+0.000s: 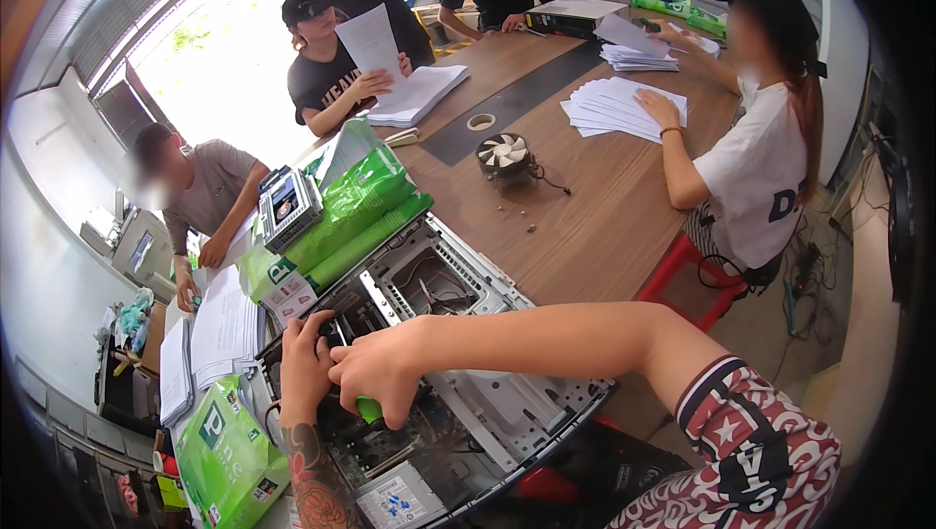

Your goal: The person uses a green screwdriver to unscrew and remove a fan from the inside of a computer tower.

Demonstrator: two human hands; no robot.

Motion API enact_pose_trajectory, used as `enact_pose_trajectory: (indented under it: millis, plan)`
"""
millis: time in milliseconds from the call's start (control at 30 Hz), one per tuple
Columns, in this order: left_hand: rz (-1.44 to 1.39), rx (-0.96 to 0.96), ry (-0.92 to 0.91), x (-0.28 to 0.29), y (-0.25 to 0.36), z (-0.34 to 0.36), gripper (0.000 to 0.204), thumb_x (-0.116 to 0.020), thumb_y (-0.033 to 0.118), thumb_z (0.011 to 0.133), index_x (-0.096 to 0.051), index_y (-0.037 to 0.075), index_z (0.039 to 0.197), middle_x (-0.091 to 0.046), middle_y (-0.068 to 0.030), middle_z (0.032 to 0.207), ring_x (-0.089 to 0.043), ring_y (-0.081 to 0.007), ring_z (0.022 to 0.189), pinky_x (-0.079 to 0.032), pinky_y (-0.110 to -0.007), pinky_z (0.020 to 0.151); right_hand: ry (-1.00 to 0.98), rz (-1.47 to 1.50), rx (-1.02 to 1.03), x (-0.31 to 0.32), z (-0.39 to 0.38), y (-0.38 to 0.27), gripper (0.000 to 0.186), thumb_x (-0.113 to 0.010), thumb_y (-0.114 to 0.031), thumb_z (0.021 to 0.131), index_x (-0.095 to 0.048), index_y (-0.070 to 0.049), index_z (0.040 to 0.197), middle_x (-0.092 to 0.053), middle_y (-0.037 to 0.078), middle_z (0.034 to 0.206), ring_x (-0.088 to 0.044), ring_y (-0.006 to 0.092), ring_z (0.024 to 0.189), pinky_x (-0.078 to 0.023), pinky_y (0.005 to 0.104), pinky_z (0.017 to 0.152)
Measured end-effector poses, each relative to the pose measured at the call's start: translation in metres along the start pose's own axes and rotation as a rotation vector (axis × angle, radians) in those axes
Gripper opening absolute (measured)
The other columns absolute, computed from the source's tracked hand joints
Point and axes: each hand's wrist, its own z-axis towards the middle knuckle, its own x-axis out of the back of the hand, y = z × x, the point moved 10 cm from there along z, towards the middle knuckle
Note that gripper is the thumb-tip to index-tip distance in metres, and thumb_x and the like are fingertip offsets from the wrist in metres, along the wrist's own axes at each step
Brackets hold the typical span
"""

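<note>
An opened desktop computer case [485, 417] lies on its side in front of me, its metal frame and circuit board exposed. My right hand [378, 373] is closed around the green handle of a screwdriver [369, 409], low over the inside of the case. A thin metal shaft shows between my two hands, pointing away from me. My left hand [306, 363] reaches in beside it with bent fingers against a black part in the case. What those fingers grip is hidden.
A cooling fan [504, 154] and tape roll [481, 121] sit on the wooden table [585, 227]. A boxy metal computer part [290, 209] rests on green paper packs [356, 202] beyond the case. Another green pack [229, 451] stands left. Several people handle paper stacks around the table.
</note>
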Motion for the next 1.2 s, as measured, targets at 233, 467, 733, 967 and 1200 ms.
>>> enact_pose_trajectory:
  millis: [233, 467, 733, 967, 1200]
  plan:
    - [-0.018, 0.009, -0.001, -0.001, 0.000, 0.001, 0.040, -0.055, -0.002, 0.082, -0.061, 0.015, 0.118, -0.053, -0.0149, 0.100, -0.053, -0.0368, 0.102, -0.046, -0.045, 0.089, -0.005, -0.005, -0.013, 0.000, -0.001, 0.000, 0.043, -0.072, -0.030, 0.061, -0.072, -0.012, 0.100, -0.058, 0.013, 0.105, -0.049, 0.0307, 0.112, -0.048, 0.0414, 0.089]
    - [0.013, -0.041, 0.030, 0.001, 0.003, 0.000, 0.043, -0.054, -0.008, 0.080, -0.062, 0.011, 0.117, -0.051, -0.0129, 0.100, -0.056, -0.0297, 0.087, -0.049, -0.036, 0.077, -0.040, -0.049, -0.040, -0.001, -0.003, -0.003, 0.045, -0.075, -0.028, 0.063, -0.070, -0.013, 0.105, -0.056, 0.012, 0.110, -0.047, 0.0295, 0.115, -0.046, 0.0416, 0.092]
    - [0.007, -0.001, -0.007, -0.001, -0.001, 0.000, 0.038, -0.054, 0.000, 0.085, -0.061, 0.017, 0.118, -0.052, -0.0134, 0.100, -0.054, -0.0340, 0.101, -0.047, -0.044, 0.086, 0.027, -0.271, -0.064, -0.009, 0.003, -0.006, 0.048, -0.083, -0.027, 0.063, -0.067, -0.012, 0.106, -0.056, 0.009, 0.114, -0.047, 0.0251, 0.118, -0.045, 0.0398, 0.092]
    - [0.003, 0.017, -0.009, -0.001, -0.004, 0.000, 0.039, -0.054, 0.000, 0.085, -0.061, 0.017, 0.119, -0.052, -0.0137, 0.100, -0.054, -0.0344, 0.102, -0.047, -0.044, 0.087, 0.000, -0.274, -0.064, -0.005, 0.003, -0.007, 0.041, -0.078, -0.022, 0.065, -0.070, -0.011, 0.104, -0.057, 0.010, 0.114, -0.049, 0.0263, 0.117, -0.048, 0.0391, 0.089]
    - [0.044, -0.014, -0.004, -0.001, 0.005, 0.000, 0.039, -0.054, 0.000, 0.085, -0.060, 0.017, 0.119, -0.052, -0.0136, 0.101, -0.054, -0.0342, 0.102, -0.047, -0.044, 0.087, 0.033, -0.277, -0.055, -0.004, -0.001, -0.007, 0.041, -0.082, -0.025, 0.062, -0.070, -0.009, 0.098, -0.058, 0.008, 0.111, -0.050, 0.0254, 0.113, -0.048, 0.0397, 0.087]
